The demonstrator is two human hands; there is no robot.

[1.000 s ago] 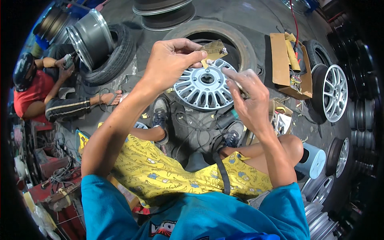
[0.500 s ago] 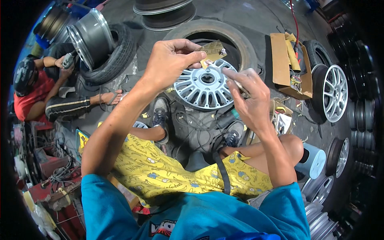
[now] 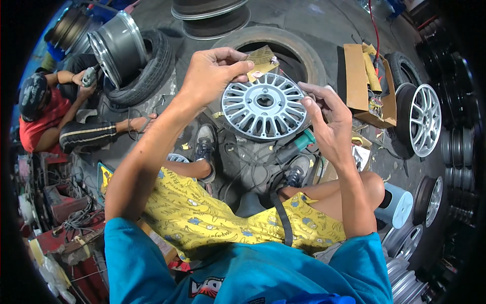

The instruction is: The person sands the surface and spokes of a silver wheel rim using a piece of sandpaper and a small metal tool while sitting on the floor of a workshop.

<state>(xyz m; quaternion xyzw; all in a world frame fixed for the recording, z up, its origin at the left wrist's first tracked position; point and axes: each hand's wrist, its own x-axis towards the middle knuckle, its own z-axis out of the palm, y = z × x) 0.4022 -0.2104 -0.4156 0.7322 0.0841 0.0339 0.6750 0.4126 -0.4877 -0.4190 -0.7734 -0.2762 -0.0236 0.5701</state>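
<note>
In my left hand (image 3: 215, 71), thumb and fingers pinch a small yellowish-brown sheet (image 3: 263, 58). Dabs of pale paste (image 3: 257, 74) sit on its surface. My right hand (image 3: 329, 111) is to the right, fingers curled in, apart from the sheet. A thin, narrow tool (image 3: 290, 80) seems to extend from its fingertips, but most of it is hidden and its kind is unclear. Below and between both hands is a silver multi-spoke wheel rim (image 3: 277, 93), face up on a worn tire (image 3: 314, 55).
A power tool with a green end (image 3: 298, 144) lies below the wheel among cables. On the right stand a cardboard box (image 3: 357, 76), a silver wheel (image 3: 425, 121) and a light-blue bucket (image 3: 400, 205). At left, another person (image 3: 40, 109) works beside an upright rim (image 3: 121, 48).
My right hand has drawn back to the right, away from the sheet. My left hand has moved slightly left, still pinching the sheet, and more of the wheel shows.
</note>
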